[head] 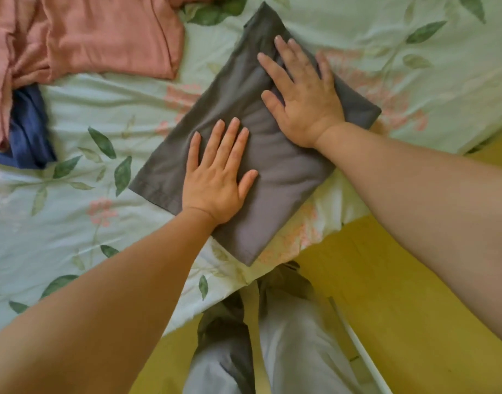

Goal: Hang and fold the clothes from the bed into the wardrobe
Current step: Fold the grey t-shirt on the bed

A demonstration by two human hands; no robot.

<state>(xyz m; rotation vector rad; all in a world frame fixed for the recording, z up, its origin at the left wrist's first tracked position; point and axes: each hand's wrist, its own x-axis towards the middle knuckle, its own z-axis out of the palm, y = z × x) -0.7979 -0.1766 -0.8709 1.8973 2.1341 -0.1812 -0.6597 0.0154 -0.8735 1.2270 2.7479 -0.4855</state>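
Grey garment (pixel 230 86): folded into a compact oblong; lies aslant on the bed (pixel 73 223) near its edge, close to the person; not yet in the wardrobe, which is out of view.
Left hand (pixel 215 180): laid palm down on the nearer end of the grey garment; fingers straight and slightly spread; grasps nothing, only presses.
Right hand (pixel 303 100): laid palm down on the farther end, toward the right corner; fingers straight and spread; likewise grasps nothing.
Reason for the hold: two flat palms at opposite ends probably flatten the layers and set the creases, so that the fold keeps its shape when lifted; a judgement, not a thing seen.
Bed: covered by a pale green sheet printed with leaves and pink blossoms; serves as the flat working surface.
Pink garment (pixel 102 38): spread loosely at the upper left, well apart from the grey garment; probably awaiting its turn.
Blue garment (pixel 28 132): partly tucked beneath the pink garment's lower left edge; mostly hidden.
Floor (pixel 386 280): yellow, beside the bed; the person's legs in light trousers (pixel 286 351) stand against the bed's edge.
Writing: no brand, label or lettering legible on any cloth.
Step in hand: smoothing the finished fold; carrying it to the wardrobe seems next.
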